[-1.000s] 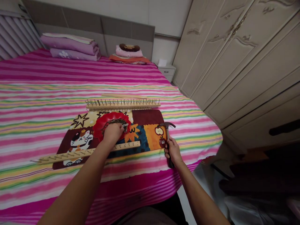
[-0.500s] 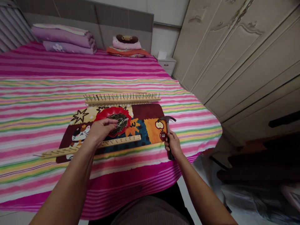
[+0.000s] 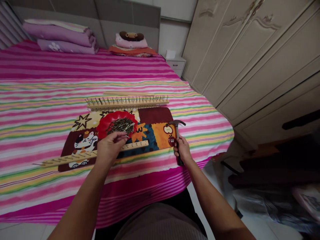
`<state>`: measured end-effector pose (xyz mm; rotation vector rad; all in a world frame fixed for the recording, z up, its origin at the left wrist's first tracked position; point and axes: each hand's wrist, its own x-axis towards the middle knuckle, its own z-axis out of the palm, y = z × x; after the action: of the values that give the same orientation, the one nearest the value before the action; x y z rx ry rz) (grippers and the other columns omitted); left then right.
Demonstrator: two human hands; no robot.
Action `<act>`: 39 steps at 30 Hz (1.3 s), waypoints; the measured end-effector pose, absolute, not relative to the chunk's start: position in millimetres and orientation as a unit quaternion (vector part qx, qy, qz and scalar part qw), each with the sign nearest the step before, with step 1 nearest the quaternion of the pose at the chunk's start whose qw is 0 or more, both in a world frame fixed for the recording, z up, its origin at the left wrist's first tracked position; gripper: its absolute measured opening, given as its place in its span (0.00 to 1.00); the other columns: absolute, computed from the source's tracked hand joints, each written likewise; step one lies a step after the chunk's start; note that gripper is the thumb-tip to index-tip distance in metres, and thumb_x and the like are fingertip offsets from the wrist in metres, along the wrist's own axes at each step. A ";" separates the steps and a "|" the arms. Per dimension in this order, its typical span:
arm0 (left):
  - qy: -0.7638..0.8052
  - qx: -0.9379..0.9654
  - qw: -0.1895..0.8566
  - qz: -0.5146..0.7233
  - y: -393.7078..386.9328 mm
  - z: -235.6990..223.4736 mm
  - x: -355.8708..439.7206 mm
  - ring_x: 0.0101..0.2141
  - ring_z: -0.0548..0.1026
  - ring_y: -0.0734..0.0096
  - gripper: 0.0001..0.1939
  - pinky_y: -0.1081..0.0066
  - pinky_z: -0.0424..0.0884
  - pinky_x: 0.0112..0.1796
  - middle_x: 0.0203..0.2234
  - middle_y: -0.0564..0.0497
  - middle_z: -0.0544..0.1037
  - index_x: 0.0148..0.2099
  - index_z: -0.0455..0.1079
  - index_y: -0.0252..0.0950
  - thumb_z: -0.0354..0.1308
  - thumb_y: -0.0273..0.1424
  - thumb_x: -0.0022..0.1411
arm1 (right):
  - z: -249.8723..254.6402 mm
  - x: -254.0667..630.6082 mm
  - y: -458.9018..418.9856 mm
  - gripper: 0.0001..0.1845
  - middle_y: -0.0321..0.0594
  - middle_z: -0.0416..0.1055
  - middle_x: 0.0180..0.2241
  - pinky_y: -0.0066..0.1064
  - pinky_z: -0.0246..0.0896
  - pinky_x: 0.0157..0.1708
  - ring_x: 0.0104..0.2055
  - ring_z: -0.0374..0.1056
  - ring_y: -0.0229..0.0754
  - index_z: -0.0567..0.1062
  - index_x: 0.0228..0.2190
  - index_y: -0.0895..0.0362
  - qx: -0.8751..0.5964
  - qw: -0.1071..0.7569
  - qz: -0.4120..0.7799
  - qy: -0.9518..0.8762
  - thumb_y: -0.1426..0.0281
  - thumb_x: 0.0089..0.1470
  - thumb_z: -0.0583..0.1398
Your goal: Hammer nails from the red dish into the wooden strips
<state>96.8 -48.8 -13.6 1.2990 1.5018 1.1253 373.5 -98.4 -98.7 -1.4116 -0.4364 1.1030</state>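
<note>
My left hand [image 3: 111,145] pinches a nail [image 3: 127,136] by the near rim of a red scalloped bowl [image 3: 103,124], which holds a heap of nails [image 3: 121,126]. Under that hand runs a wooden strip [image 3: 136,144] with nails standing along it; the hand covers part of it. My right hand [image 3: 183,148] is wrapped round the black handle of a claw hammer [image 3: 177,128], its head pointing away from me. Bowl and strip rest on a patterned mat [image 3: 155,118] with a cat and apples on it.
Behind the bowl lie wooden strips full of upright nails [image 3: 128,104] and a plain strip [image 3: 125,93]. The striped bed [image 3: 200,126] spreads all around. Folded quilts [image 3: 62,36] and pillows [image 3: 131,43] are at the headboard. A wardrobe [image 3: 237,60] stands to the right.
My left hand has drawn back from the nail heap toward me and slightly right, over the near strip, with a nail in its fingers. The right hand still holds the hammer.
</note>
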 end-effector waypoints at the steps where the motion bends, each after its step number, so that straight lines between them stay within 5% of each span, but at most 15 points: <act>1: 0.592 0.518 0.413 0.459 -49.1 -13.9 96.9 0.29 0.74 0.72 0.16 0.69 0.72 0.36 0.25 0.53 0.78 0.33 0.75 0.37 0.67 0.36 0.39 | -98.6 373.3 -98.5 0.14 0.21 0.57 0.17 0.17 0.39 0.07 0.11 0.49 0.27 0.64 0.38 0.51 -0.610 0.605 0.477 -0.188 0.61 0.47 0.57; 11: 0.534 0.421 0.440 0.586 -52.5 -14.4 99.6 0.28 0.74 0.74 0.18 0.68 0.73 0.38 0.24 0.54 0.76 0.32 0.72 0.35 0.68 0.35 0.36 | -98.1 371.7 -99.3 0.16 0.21 0.58 0.17 0.16 0.39 0.07 0.11 0.50 0.27 0.65 0.38 0.51 -0.613 0.609 0.466 -0.192 0.61 0.46 0.58; 20: 0.489 0.348 0.424 0.678 -40.3 -9.2 99.9 0.24 0.73 0.79 0.15 0.76 0.73 0.29 0.22 0.57 0.74 0.32 0.72 0.34 0.68 0.32 0.39 | -99.9 372.0 -98.6 0.17 0.21 0.58 0.17 0.16 0.39 0.07 0.11 0.50 0.27 0.65 0.39 0.51 -0.617 0.609 0.461 -0.190 0.62 0.45 0.58; 24: 0.500 0.281 0.463 0.676 -40.0 -9.1 96.8 0.20 0.69 0.84 0.15 0.81 0.68 0.21 0.22 0.58 0.73 0.29 0.72 0.34 0.69 0.31 0.36 | -99.4 371.8 -99.1 0.16 0.21 0.58 0.17 0.16 0.40 0.07 0.11 0.50 0.27 0.65 0.38 0.51 -0.615 0.611 0.460 -0.192 0.62 0.46 0.58; 31: 0.506 0.282 0.535 0.615 -59.8 -8.2 103.0 0.26 0.74 0.77 0.16 0.73 0.76 0.29 0.29 0.52 0.78 0.30 0.73 0.32 0.70 0.31 0.35 | -100.7 372.6 -99.6 0.15 0.21 0.58 0.17 0.16 0.40 0.08 0.11 0.50 0.27 0.64 0.38 0.51 -0.611 0.613 0.462 -0.191 0.61 0.46 0.58; 39: 0.522 0.361 0.532 0.560 -80.3 -16.3 130.4 0.26 0.75 0.74 0.15 0.70 0.75 0.32 0.22 0.54 0.76 0.29 0.71 0.33 0.68 0.35 0.39 | -101.5 373.0 -98.3 0.11 0.21 0.57 0.17 0.16 0.39 0.07 0.11 0.49 0.27 0.63 0.36 0.51 -0.612 0.611 0.465 -0.192 0.63 0.48 0.56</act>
<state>130.4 -80.3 -16.3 0.8601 1.2459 1.3366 373.0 -98.3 -101.5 -1.4120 -0.4421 1.0726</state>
